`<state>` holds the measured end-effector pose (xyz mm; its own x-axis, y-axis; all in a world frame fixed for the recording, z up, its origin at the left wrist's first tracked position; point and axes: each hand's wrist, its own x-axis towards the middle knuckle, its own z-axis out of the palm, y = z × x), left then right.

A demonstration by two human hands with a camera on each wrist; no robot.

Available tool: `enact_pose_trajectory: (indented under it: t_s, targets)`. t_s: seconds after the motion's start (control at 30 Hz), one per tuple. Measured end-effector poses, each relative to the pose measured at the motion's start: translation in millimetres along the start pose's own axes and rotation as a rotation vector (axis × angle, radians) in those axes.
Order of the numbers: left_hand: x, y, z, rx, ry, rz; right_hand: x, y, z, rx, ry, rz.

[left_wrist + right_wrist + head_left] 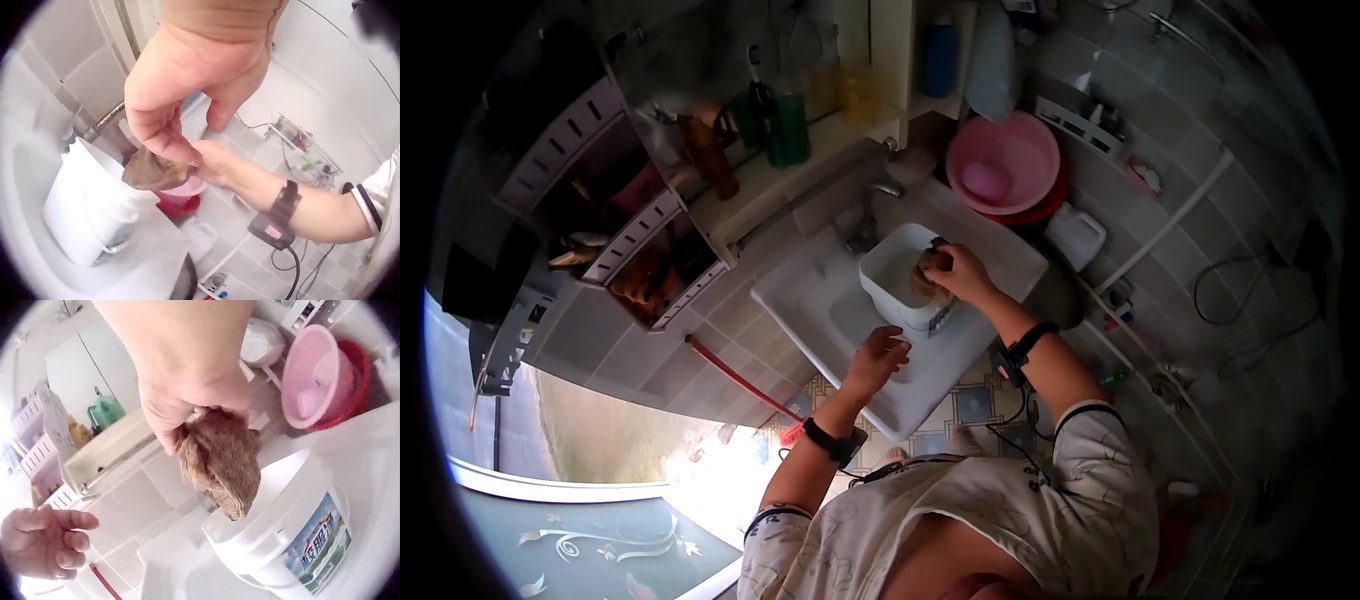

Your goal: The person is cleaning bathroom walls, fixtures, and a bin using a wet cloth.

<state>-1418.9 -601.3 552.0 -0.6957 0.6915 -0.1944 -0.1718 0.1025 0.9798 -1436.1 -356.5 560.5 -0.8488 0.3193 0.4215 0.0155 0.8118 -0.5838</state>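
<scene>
A crumpled brown cloth (222,459) with a coarse weave hangs from my right hand (962,275), whose fingers and thumb pinch its upper part. Below it, a white plastic bucket (259,547) with a printed label and a wire handle stands upright in the white sink (915,395). The cloth is just over the bucket's open mouth. My left hand (875,362) hovers in front of the bucket, fingers loosely bent and holding nothing. From the left wrist, that hand (194,81) overlaps the cloth in view, while the head view shows them apart.
A faucet (887,188) stands at the back of the sink. Pink and red basins (1030,150) sit beyond its right corner, near a white jug (1076,237). A shelf with bottles (785,135) runs along the back left, and a red stick (740,378) leans at left.
</scene>
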Motion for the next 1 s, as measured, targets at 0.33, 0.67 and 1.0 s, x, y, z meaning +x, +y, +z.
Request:
enact_pose_trajectory:
  t_s: [0.33,0.67,1.0]
  targets:
    - [83.1,-15.6,10.2,-0.155,0.463,-0.116,74.0,107.9,129.7,-0.401,-1.057,-0.63]
    - [164.0,-28.1,43.3,-0.786,0.782,-0.357,122.6,100.0,144.1,-0.769,-1.477,-0.756]
    - [210.1,-45.9,39.1,-1.279,0.7,-0.468,77.4,158.4,199.0,0.701,-1.464,-0.039]
